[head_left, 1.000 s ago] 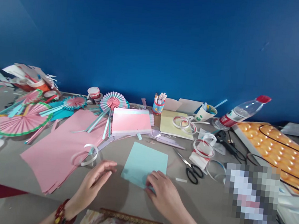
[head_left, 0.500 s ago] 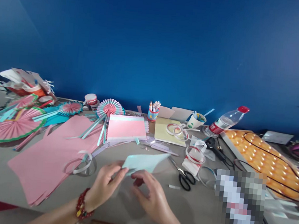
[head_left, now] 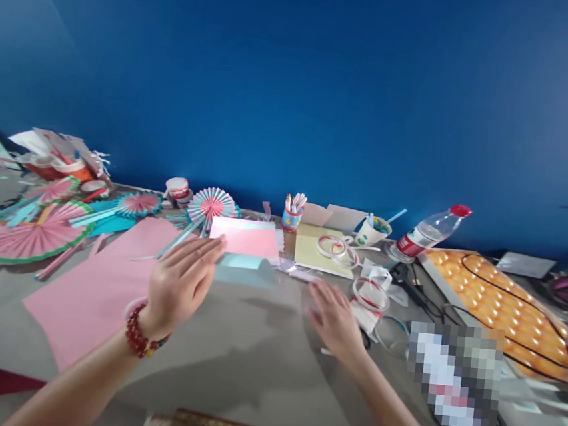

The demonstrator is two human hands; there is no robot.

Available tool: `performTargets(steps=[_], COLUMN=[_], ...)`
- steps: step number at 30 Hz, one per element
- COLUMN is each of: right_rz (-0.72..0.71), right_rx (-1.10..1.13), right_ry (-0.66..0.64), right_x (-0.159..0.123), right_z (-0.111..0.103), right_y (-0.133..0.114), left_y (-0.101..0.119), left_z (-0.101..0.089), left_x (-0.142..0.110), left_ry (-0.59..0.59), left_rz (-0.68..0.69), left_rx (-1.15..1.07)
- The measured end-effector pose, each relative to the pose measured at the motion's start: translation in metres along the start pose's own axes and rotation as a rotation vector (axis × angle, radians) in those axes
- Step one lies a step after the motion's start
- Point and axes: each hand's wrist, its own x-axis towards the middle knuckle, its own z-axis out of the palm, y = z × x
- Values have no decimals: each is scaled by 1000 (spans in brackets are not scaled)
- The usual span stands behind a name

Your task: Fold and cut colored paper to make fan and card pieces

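Observation:
My left hand [head_left: 182, 287], with a red beaded bracelet [head_left: 138, 334] at the wrist, is raised over the table with fingers stretched out and side by side. Just right of its fingers lies a light blue sheet of paper [head_left: 245, 271], its far part curved up. Whether the fingers touch that sheet I cannot tell. Behind it is a pink and white folded paper piece [head_left: 251, 237]. My right hand [head_left: 333, 317] is slightly blurred, its fingers extended low over the table with nothing visible in them. It hides most of the scissors, leaving part of a black handle [head_left: 366, 339].
Pink sheets [head_left: 85, 294] lie at left, with folded paper fans [head_left: 35, 236] beyond. Along the wall stand a pen holder [head_left: 292, 215], a paper cup [head_left: 373, 231] and a bottle [head_left: 430, 234]. Tape rolls [head_left: 370, 295] and an orange bubbled pad [head_left: 501, 301] sit right.
The light blue paper was held up between both hands and now lies on the table farther back. My hands have parted: the left moved left and up, the right moved right over the scissors.

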Motion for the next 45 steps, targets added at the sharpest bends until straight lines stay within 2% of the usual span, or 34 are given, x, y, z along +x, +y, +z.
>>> performTargets(steps=[1, 3, 6, 7, 8, 10, 12, 17, 22, 29, 36, 45], right_rz=[42, 54, -36, -99, -164, -265, -286, -222, -195, -93, -12, -95], right_rx=[-18, 61, 265, 290, 288, 257, 243, 284, 329, 349, 387, 192], right_ry=[79, 187, 195, 161, 107, -27, -126, -216, -235, -408, -447, -438], right_x=[6, 11, 3, -2, -7, -15, -19, -20, -18, 1, 4, 2], right_z=[-2, -10, -24, -25, -24, -17, -5, 18, 11, 5, 7, 9], right_y=[4, 1, -20, -28, -36, -49, -55, -46, -33, -34, -30, -52], left_y=[6, 23, 44, 48, 50, 51, 51, 53, 36, 11, 6, 4], left_z=[0, 7, 38, 50, 60, 76, 83, 80, 69, 71, 66, 69], left_x=[-2, -16, -53, -65, -74, -85, -85, -68, -61, -61, -61, -61], left_ry=[-4, -158, -465, -536, -555, -577, -607, -645, -682, -743, -789, -806], left_rz=[27, 159, 272, 258, 269, 235, 219, 158, -11, -103, -68, -62], left_rx=[-6, -33, -41, -38, -37, -16, -38, -165, -287, -537, -549, -539])
